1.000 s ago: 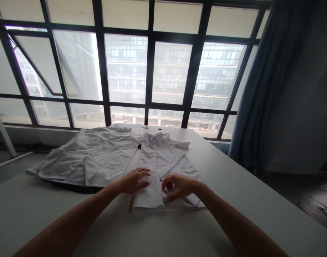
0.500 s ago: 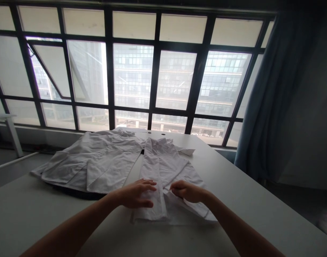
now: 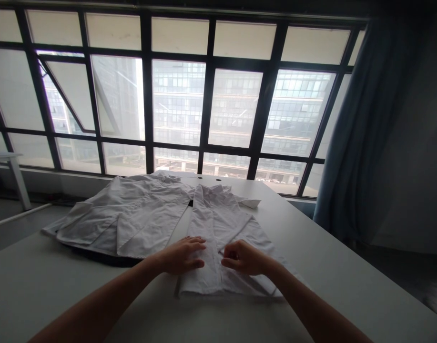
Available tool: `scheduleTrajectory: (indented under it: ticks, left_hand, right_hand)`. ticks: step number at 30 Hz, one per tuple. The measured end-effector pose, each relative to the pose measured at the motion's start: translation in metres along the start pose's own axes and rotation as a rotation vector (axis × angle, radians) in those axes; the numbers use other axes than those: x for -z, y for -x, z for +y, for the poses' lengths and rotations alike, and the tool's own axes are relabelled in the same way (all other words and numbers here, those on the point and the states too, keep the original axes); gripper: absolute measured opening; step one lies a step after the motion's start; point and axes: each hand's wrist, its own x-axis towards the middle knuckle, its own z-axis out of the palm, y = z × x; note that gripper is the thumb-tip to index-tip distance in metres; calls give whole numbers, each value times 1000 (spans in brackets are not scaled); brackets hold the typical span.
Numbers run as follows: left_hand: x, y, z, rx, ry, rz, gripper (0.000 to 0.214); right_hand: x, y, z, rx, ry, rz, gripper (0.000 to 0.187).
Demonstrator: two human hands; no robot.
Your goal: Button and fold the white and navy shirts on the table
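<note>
Two white cotton garments lie on a white table (image 3: 61,281). The nearer one, a white coat (image 3: 204,228), lies folded lengthwise down its middle, with its collar at the far end. My left hand (image 3: 180,256) rests flat on the long folded strip of this coat. My right hand (image 3: 244,257) sits just to the right of that strip, fingers curled into the cloth. A second white coat (image 3: 132,216) lies spread and wrinkled to the left, its edge close to the first.
Dark cloth (image 3: 104,256) shows under the left coat's near edge. The table's right edge runs diagonally toward the window wall (image 3: 207,109), with a blue curtain (image 3: 341,147) at the right. A white table leg (image 3: 18,183) stands at the far left.
The view has swung and levelled since the oldest frame. My right hand has shifted slightly left and curled into the cloth. The coat's lower right part now spreads further right.
</note>
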Motion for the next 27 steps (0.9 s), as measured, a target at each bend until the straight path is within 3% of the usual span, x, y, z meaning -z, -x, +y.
scheduleTrajectory:
  ticks: [2,5,8,10,12,14,16,18,21,24,27]
  left_hand:
    - [-2,-1,-6,38,-12,-5,61]
    - [-3,0,-15,118,-5,-71,86]
    - [-1,2,-18,132,3,-194,123]
    - [1,3,-14,103,2,-262,136]
    - [1,2,-8,74,-6,-306,139]
    - [-1,2,-2,42,-18,-326,137]
    - [-4,2,3,11,-26,-333,136]
    - [-5,2,3,-4,-28,-338,135]
    - [-1,4,0,-20,20,-319,118]
    - [6,3,-7,5,106,-156,79]
    - [6,-3,-15,70,33,31,64]
  right_hand:
    - [-11,-4,-2,73,104,121,28]
    - [-18,-7,0,163,152,80,56]
    - [-16,-6,2,158,171,31,76]
    - [-13,-5,1,140,188,8,77]
    - [-13,-5,-2,146,226,36,66]
    - [-17,-8,-5,151,275,122,49]
    - [-24,-11,-6,125,318,200,43]
    - [-32,-14,-5,62,344,189,61]
    - [-39,-12,-5,-59,349,47,87]
    - [-40,-3,-13,-126,358,-67,88]
    - [-38,9,-29,-152,375,-126,91]
